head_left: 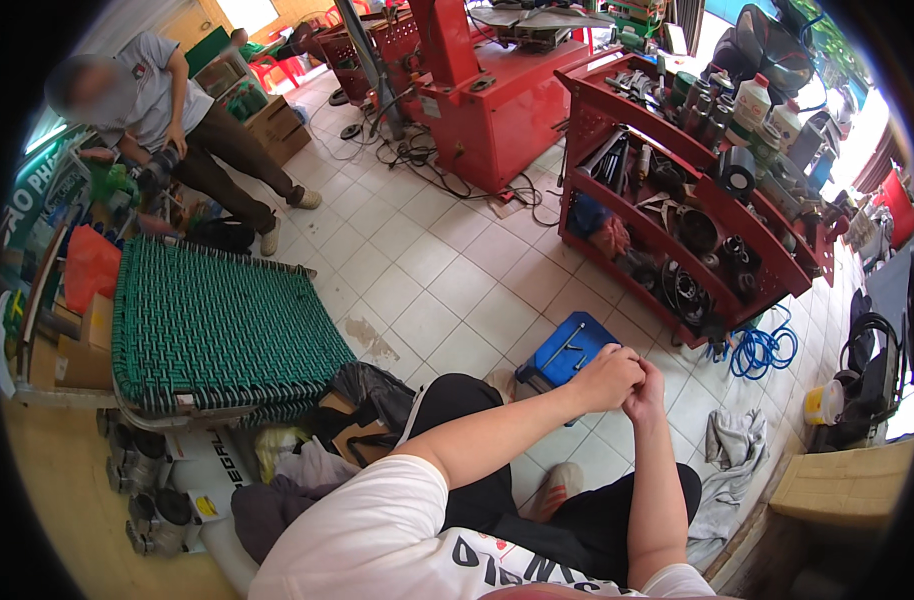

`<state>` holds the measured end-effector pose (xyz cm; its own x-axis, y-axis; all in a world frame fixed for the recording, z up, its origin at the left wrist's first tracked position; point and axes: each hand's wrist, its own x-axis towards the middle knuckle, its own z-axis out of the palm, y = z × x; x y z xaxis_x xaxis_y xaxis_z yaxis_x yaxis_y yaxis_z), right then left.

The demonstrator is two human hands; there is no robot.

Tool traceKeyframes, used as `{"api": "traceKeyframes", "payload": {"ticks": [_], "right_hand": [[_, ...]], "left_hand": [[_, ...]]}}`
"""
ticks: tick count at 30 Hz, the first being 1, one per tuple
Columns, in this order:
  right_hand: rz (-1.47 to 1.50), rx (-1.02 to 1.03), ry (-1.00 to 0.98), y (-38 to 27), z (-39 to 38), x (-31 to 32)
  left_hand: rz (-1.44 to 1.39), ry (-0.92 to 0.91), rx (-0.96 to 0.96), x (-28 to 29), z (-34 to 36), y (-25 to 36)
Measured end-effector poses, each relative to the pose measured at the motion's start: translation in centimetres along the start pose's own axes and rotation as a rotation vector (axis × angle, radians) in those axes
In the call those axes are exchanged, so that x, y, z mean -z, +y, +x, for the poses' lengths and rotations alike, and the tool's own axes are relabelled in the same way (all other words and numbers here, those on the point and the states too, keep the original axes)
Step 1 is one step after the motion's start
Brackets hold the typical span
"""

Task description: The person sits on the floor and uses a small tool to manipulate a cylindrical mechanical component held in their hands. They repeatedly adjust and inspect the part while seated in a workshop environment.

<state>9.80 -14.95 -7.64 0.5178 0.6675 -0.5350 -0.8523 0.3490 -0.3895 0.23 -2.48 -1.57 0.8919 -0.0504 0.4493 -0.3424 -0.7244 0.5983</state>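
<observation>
My left hand point(607, 380) and my right hand point(645, 388) meet in front of my knees, with the fingers of both curled and pressed against each other. Whatever lies between them, if anything, is hidden. Just beyond my left hand, a blue plastic stool or box point(550, 362) stands on the floor. On its top lies a metal T-handle wrench point(574, 338) along with a smaller metal piece. The near part of the blue thing is covered by my forearm.
A red tool cart point(667, 230) loaded with bottles and parts stands at front right, a coiled blue hose point(762, 350) beside it. A green woven chair point(217, 320) is at left. Grey cloth point(729, 460) lies at right. Another person point(177, 110) stands far left.
</observation>
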Motion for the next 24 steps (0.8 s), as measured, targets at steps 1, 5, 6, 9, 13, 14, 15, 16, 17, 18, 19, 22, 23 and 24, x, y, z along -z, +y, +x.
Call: {"api": "traceKeyframes", "payload": {"ticks": [1, 5, 6, 9, 13, 14, 15, 16, 17, 18, 19, 22, 23, 24], "right_hand": [[-0.004, 0.000, 0.016, 0.1, -0.2, -0.1], [-0.046, 0.002, 0.090, -0.2, -0.5, -0.2], [-0.067, 0.010, 0.097, -0.1, -0.6, -0.2], [-0.135, 0.044, 0.114, 0.2, -0.2, -0.3], [-0.270, 0.139, 0.150, 0.6, 1.0, 1.7], [-0.317, 0.152, 0.153, 1.1, 1.3, 1.8], [-0.332, 0.136, 0.148, 1.4, 1.6, 1.9], [-0.347, 0.117, 0.149, 1.6, 1.4, 1.6], [-0.363, 0.105, 0.153, 1.7, 1.0, 1.3], [-0.383, 0.101, 0.221, 2.1, 0.9, 0.9], [-0.398, 0.105, 0.242, 2.0, 0.8, 1.2], [-0.474, 0.122, 0.296, 2.0, 0.7, 1.5], [-0.523, 0.130, 0.305, 2.1, 0.6, 1.3], [-0.570, 0.137, 0.315, 2.3, 0.6, 1.1]], "left_hand": [[-0.011, -0.011, 0.003, 0.0, -0.2, 0.0], [-0.045, -0.014, 0.038, 0.4, 0.0, 0.2], [-0.054, -0.029, 0.049, 0.7, 0.0, 0.3], [-0.051, -0.059, 0.126, 1.4, 0.1, 0.5], [0.002, -0.190, 0.256, 2.0, 0.6, 0.5], [0.047, -0.204, 0.272, 2.1, 0.4, 0.2], [0.074, -0.260, 0.322, 2.0, 0.2, -0.1], [0.092, -0.319, 0.375, 1.9, -0.1, -0.3], [0.106, -0.379, 0.423, 1.9, -0.2, -0.3], [0.183, -0.474, 0.459, 2.1, -0.5, -0.3], [0.181, -0.553, 0.498, 2.4, -0.6, 0.0], [0.172, -0.800, 0.591, 3.3, -1.0, 0.5], [0.157, -0.822, 0.577, 3.5, -1.1, 0.6], [0.142, -0.845, 0.563, 3.7, -1.3, 0.7]]}}
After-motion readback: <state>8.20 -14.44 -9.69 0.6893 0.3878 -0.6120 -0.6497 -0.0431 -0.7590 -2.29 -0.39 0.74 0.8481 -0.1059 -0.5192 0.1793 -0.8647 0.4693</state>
